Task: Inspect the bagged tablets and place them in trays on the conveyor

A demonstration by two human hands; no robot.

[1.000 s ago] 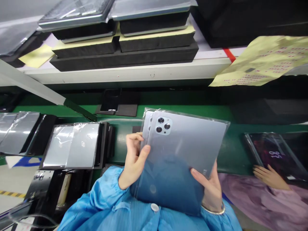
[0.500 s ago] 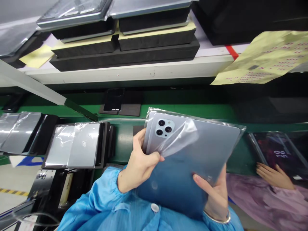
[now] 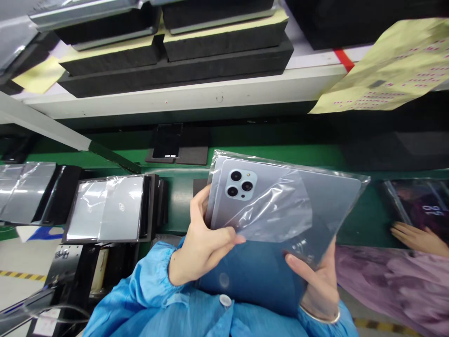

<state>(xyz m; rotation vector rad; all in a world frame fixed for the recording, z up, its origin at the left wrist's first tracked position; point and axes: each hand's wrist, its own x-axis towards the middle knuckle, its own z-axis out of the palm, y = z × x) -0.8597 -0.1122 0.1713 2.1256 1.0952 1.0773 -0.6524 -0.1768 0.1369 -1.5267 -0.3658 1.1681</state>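
Observation:
A blue-grey tablet point(image 3: 266, 276) is held up in front of my chest, its back with several camera lenses facing me. Clear plastic film point(image 3: 280, 210) covers part of that back, wrinkled below and beside the lenses, and its edges stick out past the tablet's top and right side. My left hand point(image 3: 206, 238) grips the left edge, thumb on the film's lower left part and fingers behind. On the lower right, my right hand point(image 3: 319, 276) clasps the edge with its thumb on the back. Another tablet's edge seems to show behind the first at the left.
Film-wrapped tablets point(image 3: 122, 208) lie on dark foam to the left. A dark tablet point(image 3: 166, 141) rests on the green belt point(image 3: 270, 152). Overhead, a white shelf point(image 3: 196, 99) bears foam blocks and a yellow sheet point(image 3: 386, 79). A co-worker's hand point(image 3: 419, 238) touches a lit tablet at right.
The plastic film, raised in a fold by my left hand before, now lies flatter and wider across the tablet's back. My view has shifted slightly; the co-worker's hand appears farther right.

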